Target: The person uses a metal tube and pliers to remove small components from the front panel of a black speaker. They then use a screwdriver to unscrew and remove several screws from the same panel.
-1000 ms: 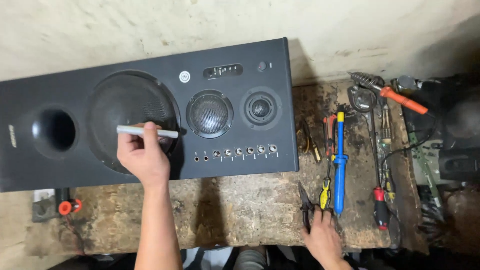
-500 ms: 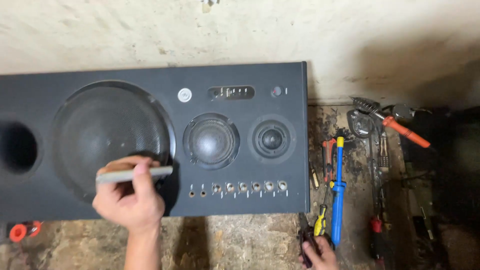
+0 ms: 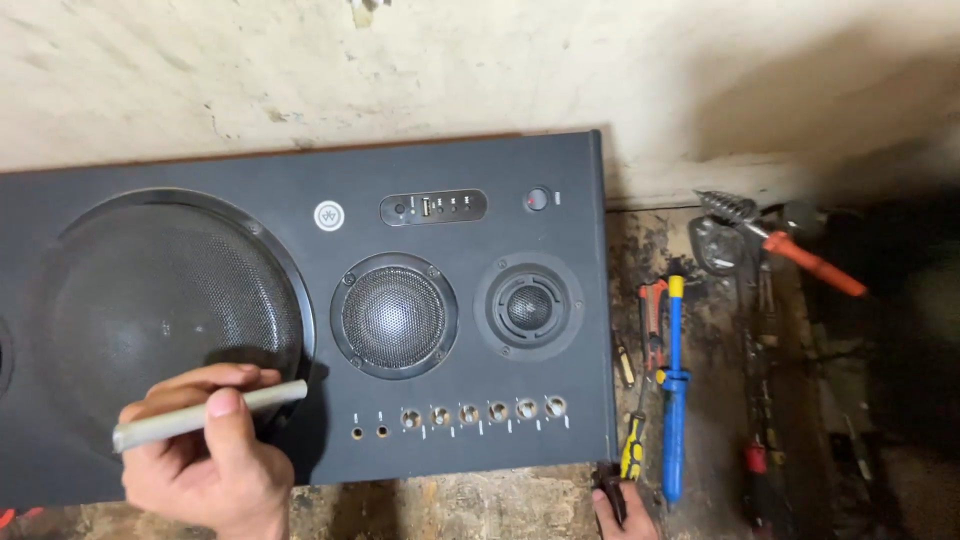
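long grey metal rod (image 3: 205, 410) is gripped by left hand (image 3: 205, 465) over black speaker cabinet (image 3: 300, 310), grilles fitted; dark-handled tool (image 3: 612, 495) is clasped by right hand (image 3: 625, 515).

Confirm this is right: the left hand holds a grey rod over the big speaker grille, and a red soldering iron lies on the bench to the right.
Not quite. In the head view the soldering iron is blue, not red. The left hand does hold the grey rod over the big speaker grille.

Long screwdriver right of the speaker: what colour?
Blue screwdriver with a yellow cap; head view shows it best.
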